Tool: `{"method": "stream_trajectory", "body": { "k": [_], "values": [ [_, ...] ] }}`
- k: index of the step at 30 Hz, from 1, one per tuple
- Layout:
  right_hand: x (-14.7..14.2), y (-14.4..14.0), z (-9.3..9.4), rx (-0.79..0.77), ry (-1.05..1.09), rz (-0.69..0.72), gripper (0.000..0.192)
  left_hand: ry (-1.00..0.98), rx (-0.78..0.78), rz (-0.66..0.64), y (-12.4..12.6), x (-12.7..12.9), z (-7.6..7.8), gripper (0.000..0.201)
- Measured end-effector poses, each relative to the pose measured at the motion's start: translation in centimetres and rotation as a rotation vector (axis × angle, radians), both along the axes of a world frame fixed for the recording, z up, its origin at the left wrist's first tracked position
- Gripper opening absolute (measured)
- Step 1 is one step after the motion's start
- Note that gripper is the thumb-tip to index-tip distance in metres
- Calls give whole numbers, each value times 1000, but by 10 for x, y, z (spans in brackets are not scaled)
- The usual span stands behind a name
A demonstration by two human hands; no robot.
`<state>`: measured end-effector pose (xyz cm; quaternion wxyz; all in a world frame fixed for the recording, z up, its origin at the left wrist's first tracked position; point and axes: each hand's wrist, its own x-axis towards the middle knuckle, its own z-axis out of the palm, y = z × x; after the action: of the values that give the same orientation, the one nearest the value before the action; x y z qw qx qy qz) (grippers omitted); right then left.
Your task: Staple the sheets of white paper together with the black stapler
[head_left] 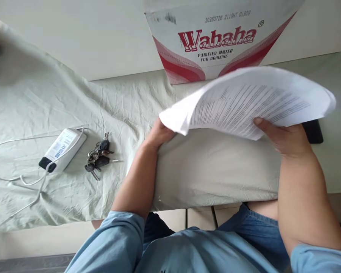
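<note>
Both my hands hold a loose stack of printed white paper sheets (pixel 244 102) above a table covered with a pale green cloth (pixel 74 102). My left hand (pixel 159 134) grips the stack's lower left corner, mostly hidden under the sheets. My right hand (pixel 284 136) holds the right side from below, thumb on the printed page. The sheets bend and lift up toward the right.
A white and red Wahaha water carton (pixel 216 41) stands against the wall behind the papers. A white power bank (pixel 63 148) with a white cable (pixel 22 178) lies at the left, a bunch of keys (pixel 99 156) beside it. A dark flat object (pixel 314 131) peeks out under the sheets at right.
</note>
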<state>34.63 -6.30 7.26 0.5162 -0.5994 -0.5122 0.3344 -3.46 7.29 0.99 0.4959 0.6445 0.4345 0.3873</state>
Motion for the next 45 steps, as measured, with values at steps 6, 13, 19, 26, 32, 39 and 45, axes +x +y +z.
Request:
{"method": "stream_trajectory", "body": {
  "k": [6, 13, 19, 26, 32, 39, 45],
  "values": [
    [20, -4, 6, -368, 134, 81, 56, -64, -170, -37, 2, 3, 6, 74],
    [51, -6, 12, -255, 167, -96, 61, 17, -347, -335, -12, 6, 31, 75],
    [-2, 0, 11, -438, 200, 262, 67, 250, -320, -566, -16, 14, 47, 67],
    [-41, 12, -15, -480, 119, 146, 43, 167, -389, -470, -17, 22, 43, 39],
    [-29, 19, -28, -630, 133, 31, 46, 169, -260, -91, -19, 36, 25, 17],
    [-20, 16, -26, -614, 161, -70, 44, 337, -157, 37, -17, 68, 33, 13],
    [-13, 14, -25, -615, 158, -109, 46, 491, -178, 71, -8, 91, 32, 23]
  ]
}}
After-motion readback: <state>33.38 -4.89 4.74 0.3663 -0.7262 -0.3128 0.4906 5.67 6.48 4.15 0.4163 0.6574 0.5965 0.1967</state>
